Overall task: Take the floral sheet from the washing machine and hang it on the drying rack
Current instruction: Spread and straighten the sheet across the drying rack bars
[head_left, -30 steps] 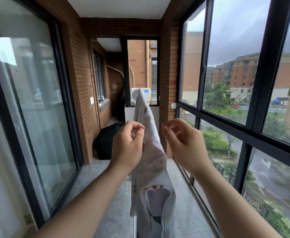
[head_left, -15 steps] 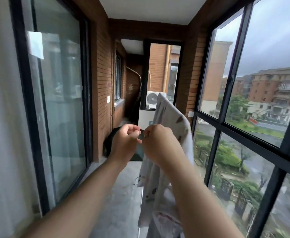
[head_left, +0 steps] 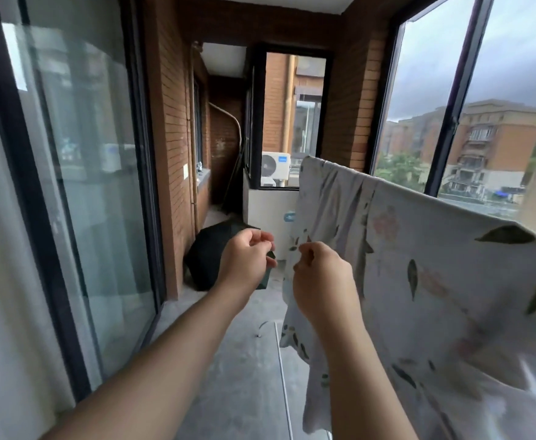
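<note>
Hands now apart: right hand [head_left: 321,277] fingers pinching floral sheet [head_left: 435,265], left hand [head_left: 247,257] fingers curled, empty.

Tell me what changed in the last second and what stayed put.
The right hand came from right of the sheet to its left edge and now pinches it there. The left hand met it half a second ago, then drew off leftward, fingers curled; whether it holds anything is unclear. The view swung left, so the sheet shows broadside. The sheet stays draped; the umbrella stays on the floor.
</note>
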Tool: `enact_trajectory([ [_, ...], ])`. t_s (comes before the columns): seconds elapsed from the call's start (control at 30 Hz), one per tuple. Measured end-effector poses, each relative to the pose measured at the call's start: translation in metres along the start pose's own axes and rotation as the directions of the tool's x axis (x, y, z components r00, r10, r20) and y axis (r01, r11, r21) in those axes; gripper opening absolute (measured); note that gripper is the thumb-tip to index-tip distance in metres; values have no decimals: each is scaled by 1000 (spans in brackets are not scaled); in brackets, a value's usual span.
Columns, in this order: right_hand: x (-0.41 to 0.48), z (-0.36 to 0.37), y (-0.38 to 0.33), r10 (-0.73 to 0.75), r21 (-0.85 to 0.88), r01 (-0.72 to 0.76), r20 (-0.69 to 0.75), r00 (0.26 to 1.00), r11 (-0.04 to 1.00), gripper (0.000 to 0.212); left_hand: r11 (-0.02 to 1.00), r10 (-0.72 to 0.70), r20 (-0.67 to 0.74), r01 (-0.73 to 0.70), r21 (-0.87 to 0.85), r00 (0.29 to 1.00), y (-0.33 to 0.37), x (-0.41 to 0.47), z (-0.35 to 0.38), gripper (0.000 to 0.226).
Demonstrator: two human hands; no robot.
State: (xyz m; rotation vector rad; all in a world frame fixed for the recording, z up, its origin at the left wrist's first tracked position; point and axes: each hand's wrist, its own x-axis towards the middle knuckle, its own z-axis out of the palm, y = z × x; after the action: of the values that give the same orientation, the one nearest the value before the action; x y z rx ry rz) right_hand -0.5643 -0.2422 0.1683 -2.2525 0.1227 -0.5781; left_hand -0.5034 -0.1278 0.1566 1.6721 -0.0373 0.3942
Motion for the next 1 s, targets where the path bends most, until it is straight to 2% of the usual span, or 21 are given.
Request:
enact_trajectory([
  [0.3,91,127,6,82,145,-77,-23,996,986,30,1000,-27,30,27,-1,999,-73,121,-28,16],
  [0.43,165,201,17,100,233,-90,-35,994,968,24,998,-45,65,42,45,997,-118,211,-23,17],
  [0.57,273,266,18,133,278,-124,-14,991,952,31,993,-96,69,91,78,993,-149,329,-6,16],
  [0.8,437,341,20,136,257,-116,-62,989,960,28,990,-140,125,140,10,982,-180,497,22,14],
  [1.0,553,428,35,150,183,-125,-130,980,975,25,989,-146,174,150,-11,974,-236,637,43,14],
])
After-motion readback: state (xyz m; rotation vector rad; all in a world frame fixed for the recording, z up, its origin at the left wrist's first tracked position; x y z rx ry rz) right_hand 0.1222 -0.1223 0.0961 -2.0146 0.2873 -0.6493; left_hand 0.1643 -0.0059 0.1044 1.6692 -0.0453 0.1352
